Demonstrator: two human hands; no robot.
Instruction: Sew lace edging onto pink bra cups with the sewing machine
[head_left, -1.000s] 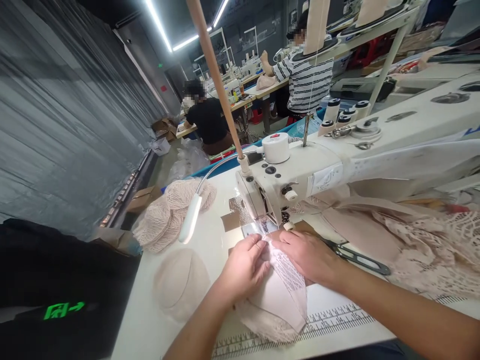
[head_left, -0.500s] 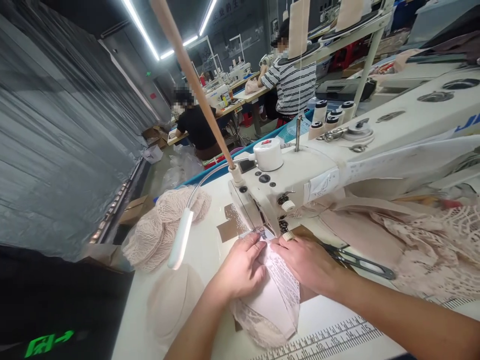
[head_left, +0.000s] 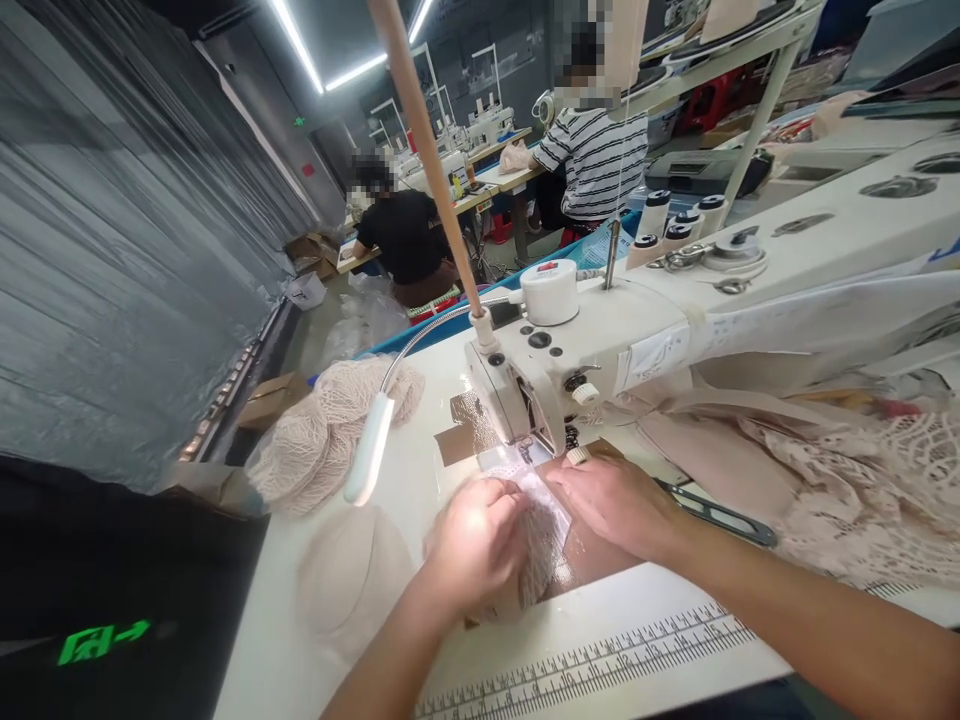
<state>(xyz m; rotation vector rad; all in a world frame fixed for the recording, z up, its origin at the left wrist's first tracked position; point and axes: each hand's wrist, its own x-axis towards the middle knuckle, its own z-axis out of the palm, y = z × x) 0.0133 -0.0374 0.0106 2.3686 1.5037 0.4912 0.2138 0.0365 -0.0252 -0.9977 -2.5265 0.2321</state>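
My left hand (head_left: 480,545) is closed on a pale pink lace-covered bra cup (head_left: 536,575), pinching its edge in front of the sewing machine's presser foot (head_left: 525,450). The cup is bunched and partly hidden under that hand. My right hand (head_left: 619,505) rests on the brown plate (head_left: 600,570) just right of the lace, its fingers loosely extended and its thumb out of sight. No thing shows in it. Beside the right wrist lies a long, dark-edged metal tool (head_left: 724,515), partly covered. The white sewing machine (head_left: 517,390) stands over the work.
A smooth beige cup (head_left: 352,575) and a pile of lace pieces (head_left: 330,430) lie on the left. A bendable lamp (head_left: 371,445) leans over the table. Lace fabric (head_left: 847,500) is heaped right. A printed ruler (head_left: 600,665) runs along the front edge. Two people sit at machines beyond.
My left hand has drawn the cup back from the presser foot and bunched it up. The right hand has come off the lace and sits slightly to the right. The view has shifted a little.
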